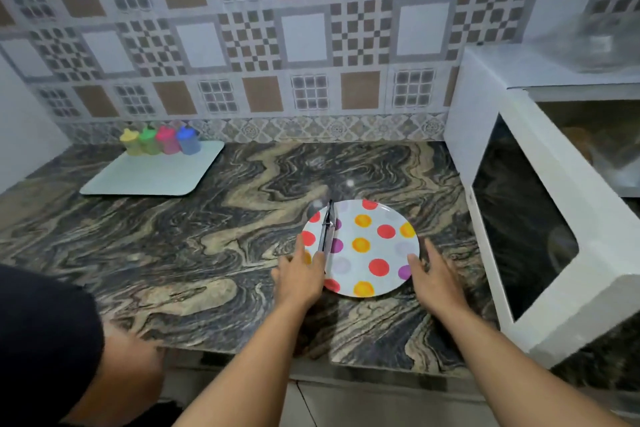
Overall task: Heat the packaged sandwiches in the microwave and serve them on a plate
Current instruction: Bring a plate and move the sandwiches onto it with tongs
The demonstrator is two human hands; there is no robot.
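Now, notes on the handling as things lie.

Plate (375,250): it lies flat on the tabletop (173,253), just left of the microwave (540,218) and near the front edge. Round, shallow, white with coloured dots, glossy. You should expect it to be stiff and fairly light; whether it is melamine or ceramic cannot be told, so treat it as breakable.

Tongs (327,236): a slim metal pair rests across the plate's left side, tips toward the wall. Loose metal on a glazed face will likely slide if you tilt the plate.

Left hand (301,276): your fingers are straight and slightly spread, laid at the plate's left rim beside the tongs' handle end. They do not visibly pinch anything.

Right hand (434,274): your fingers are straight and close together, tips at the right rim. No grip is closed.

Where to hold: take the rim at opposite sides, thumbs on top, fingers under, and keep it level. Or lift the tongs off first.

Sandwiches: no package shows on the tabletop. Something pale lies inside the microwave behind its open door (530,236), too blurred to name.

Slip risk: the stone tabletop is polished, so the plate may skate when nudged.

Others: a pale board (152,173) with four coloured bottles (161,140) sits well apart at the left.
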